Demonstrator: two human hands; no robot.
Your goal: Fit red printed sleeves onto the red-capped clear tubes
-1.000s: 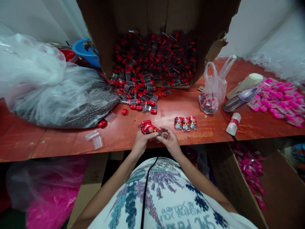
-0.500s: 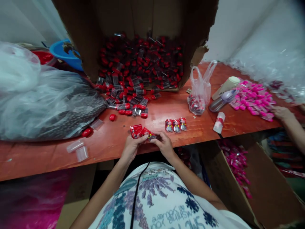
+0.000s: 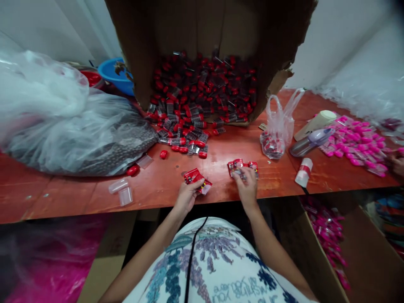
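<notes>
My left hand [image 3: 187, 197] is closed on a small stack of red printed packets [image 3: 196, 178] at the front edge of the red wooden table [image 3: 158, 185]. My right hand [image 3: 246, 187] reaches forward and its fingers rest on a row of small packed red items [image 3: 242, 166]; whether it grips one I cannot make out. Beyond them a torn cardboard box [image 3: 202, 38] lies on its side, spilling several red-capped clear tubes [image 3: 189, 130] onto the table.
A big clear plastic bag of dark pieces [image 3: 72, 126] fills the left. A small bag [image 3: 276, 134], a cream cylinder [image 3: 314, 123], a grey tool [image 3: 311, 141] and pink items [image 3: 360, 141] lie right. Another person's hand [image 3: 397, 163] shows far right. Boxes of pink items stand below.
My right hand has left the packets held by my left hand and moved right and forward onto the row of packed red items. The other person's hand has drawn back toward the right edge.
</notes>
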